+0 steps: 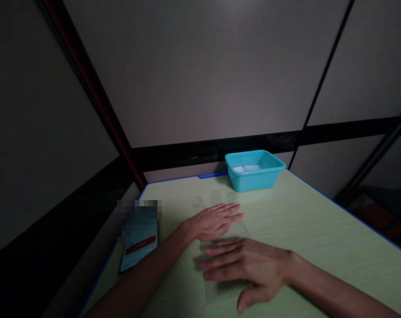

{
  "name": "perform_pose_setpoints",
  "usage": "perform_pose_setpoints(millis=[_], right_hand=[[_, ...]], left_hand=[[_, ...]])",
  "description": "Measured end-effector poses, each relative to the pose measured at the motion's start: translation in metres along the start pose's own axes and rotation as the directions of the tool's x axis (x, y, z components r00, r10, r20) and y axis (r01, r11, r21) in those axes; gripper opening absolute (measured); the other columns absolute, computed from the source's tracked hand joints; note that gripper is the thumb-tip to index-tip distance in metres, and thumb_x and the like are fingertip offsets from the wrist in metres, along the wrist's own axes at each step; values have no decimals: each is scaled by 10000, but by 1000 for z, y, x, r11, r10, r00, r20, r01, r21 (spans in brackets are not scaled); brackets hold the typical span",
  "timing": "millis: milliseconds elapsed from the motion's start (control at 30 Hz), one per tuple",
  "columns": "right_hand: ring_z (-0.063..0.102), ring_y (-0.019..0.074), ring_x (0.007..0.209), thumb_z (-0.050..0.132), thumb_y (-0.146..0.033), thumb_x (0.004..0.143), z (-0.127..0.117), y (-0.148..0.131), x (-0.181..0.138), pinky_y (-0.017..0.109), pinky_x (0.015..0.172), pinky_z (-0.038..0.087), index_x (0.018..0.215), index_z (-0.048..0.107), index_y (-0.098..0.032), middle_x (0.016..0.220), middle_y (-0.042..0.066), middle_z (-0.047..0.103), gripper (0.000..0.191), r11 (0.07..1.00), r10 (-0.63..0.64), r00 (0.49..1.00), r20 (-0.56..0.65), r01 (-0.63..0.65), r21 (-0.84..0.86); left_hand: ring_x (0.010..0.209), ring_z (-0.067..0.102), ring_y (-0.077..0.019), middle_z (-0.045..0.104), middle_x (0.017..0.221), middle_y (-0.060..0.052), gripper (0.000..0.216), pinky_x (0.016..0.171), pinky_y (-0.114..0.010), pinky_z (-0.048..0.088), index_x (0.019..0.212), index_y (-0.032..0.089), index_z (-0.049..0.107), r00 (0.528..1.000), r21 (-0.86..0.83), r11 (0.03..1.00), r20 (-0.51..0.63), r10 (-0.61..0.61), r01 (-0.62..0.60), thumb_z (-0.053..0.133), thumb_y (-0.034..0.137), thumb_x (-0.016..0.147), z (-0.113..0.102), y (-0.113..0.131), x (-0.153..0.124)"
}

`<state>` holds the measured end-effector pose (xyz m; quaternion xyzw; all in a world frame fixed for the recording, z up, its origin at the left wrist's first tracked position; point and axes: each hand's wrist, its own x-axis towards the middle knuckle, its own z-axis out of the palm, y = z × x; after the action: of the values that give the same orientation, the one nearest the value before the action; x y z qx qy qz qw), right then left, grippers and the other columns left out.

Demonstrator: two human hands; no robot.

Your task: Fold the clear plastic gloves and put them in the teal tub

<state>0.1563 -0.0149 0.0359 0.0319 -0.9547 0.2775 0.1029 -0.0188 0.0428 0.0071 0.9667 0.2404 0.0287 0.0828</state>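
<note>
A thin, see-through plastic glove (217,198) lies spread on the table, its finger ends pointing to the far side. My left hand (215,221) rests palm down across the middle of it, fingers stretched out to the right. Nearer to me, my right hand (250,267) is over the lower part of the glove, palm down with fingers extended to the left and the thumb apart. Whether the right palm touches the plastic or hovers just above it, I cannot tell. Both hands cover much of the glove.
A turquoise plastic basin (256,179) with something white inside stands at the far edge of the pale green table (306,225). At the left edge lies a teal pack (141,254) with a red label, partly blurred. Wall panels rise behind the table.
</note>
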Motion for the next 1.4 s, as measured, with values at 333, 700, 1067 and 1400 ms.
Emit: perform_pose_setpoints(millis=[333,700,1067,1400], right_hand=[[279,172,1228,333,-345,867,-1,21,-4,356,1010,232,1282,318,-48,1306,147,361,511,1000,-13,1000,-9,13,21],[153,184,1265,346,-345,864,2,12,1,340,1039,158,1331,211,-86,1366,107,244,551,1000,-18,997,70,19,-8],[183,167,1259,387,-278,846,4,13,-1,311,1034,170,1336,197,-100,1369,93,247,555,996,-17,997,81,24,-87],[159,144,1264,400,-157,847,21,32,-3,274,1047,125,1317,260,-133,1367,37,268,491,977,-51,998,46,59,-206]], left_hand=[[1283,92,-140,113,1415,19,428,1048,-309,96,1324,240,200,1000,6,1000,-15,17,-17,243,229,899,4,-4,2],[1279,120,-155,129,1411,13,427,1047,-337,111,1321,248,210,1000,-50,998,5,-28,29,254,226,897,-6,5,-1],[1282,24,-173,43,1413,-46,527,1049,-352,70,1348,143,61,990,-88,996,142,14,-2,274,299,892,-15,-2,0],[1280,32,-168,44,1410,-49,525,1044,-339,85,1348,139,56,977,-121,992,211,-2,28,246,330,898,-26,-2,2]])
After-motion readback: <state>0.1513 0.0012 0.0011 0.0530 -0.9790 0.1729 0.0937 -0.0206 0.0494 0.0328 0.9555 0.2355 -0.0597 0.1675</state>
